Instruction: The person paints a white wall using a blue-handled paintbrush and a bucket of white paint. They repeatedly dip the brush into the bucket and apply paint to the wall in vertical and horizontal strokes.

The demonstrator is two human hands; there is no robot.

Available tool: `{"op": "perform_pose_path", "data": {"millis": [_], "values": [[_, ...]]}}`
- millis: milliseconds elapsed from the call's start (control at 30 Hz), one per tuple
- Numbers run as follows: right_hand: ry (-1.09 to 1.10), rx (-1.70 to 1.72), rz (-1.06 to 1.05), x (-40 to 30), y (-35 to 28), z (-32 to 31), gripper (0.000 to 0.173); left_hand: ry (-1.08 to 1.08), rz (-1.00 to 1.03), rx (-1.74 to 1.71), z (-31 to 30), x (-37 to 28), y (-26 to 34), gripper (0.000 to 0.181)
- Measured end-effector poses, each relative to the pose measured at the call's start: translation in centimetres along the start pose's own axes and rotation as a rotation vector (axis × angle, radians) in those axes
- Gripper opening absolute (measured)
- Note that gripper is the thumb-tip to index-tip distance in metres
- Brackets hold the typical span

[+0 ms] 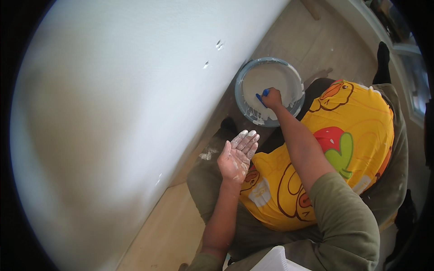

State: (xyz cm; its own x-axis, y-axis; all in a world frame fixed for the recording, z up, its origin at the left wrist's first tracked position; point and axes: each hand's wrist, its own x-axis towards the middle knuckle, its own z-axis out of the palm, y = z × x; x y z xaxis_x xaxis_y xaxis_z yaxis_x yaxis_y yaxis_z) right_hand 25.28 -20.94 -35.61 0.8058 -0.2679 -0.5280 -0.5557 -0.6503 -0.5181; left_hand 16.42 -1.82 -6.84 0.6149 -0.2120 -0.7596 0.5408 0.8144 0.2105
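Note:
A round blue-grey plastic tub (pixel 239 96) holds thick white paste (pixel 262 76); smears and drips of it coat the rim and inner wall. My right hand (pixel 273 98) reaches over the tub and grips a blue-handled tool (pixel 266 92). The tool's working end is down at the paste, so I cannot tell its exact kind. Nearer to me, my left hand (pixel 240 155) is palm up and holds nothing. White residue covers its fingertips and streaks the palm; the fingers are extended, the thumb apart.
Close on the left rises a large white wall (pixel 118 84) with small marks or holes (pixel 218 44). A yellow cartoon-print apron (pixel 352 108) covers my lap. A wooden stick (pixel 310 9) lies on the floor (pixel 315 40) at the top. One dark-socked foot (pixel 383 61) is at right.

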Motion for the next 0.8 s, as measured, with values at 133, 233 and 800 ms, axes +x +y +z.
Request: {"op": "perform_pose_path", "data": {"millis": [133,233,800], "values": [[0.135,0.108,0.057,-0.5,-1.4,-1.5,0.029,-0.026,0.015,-0.007,0.3,-0.1,-0.1,0.061],[0.275,0.160,0.112,-2.3,-3.4,-3.2,0.028,-0.032,0.028,-0.015,0.3,-0.2,0.0,0.060],[0.279,0.535,0.733,-7.1,-3.9,-3.6,0.037,-0.055,0.104,-0.050,-0.2,-0.6,-0.2,0.057]]}}
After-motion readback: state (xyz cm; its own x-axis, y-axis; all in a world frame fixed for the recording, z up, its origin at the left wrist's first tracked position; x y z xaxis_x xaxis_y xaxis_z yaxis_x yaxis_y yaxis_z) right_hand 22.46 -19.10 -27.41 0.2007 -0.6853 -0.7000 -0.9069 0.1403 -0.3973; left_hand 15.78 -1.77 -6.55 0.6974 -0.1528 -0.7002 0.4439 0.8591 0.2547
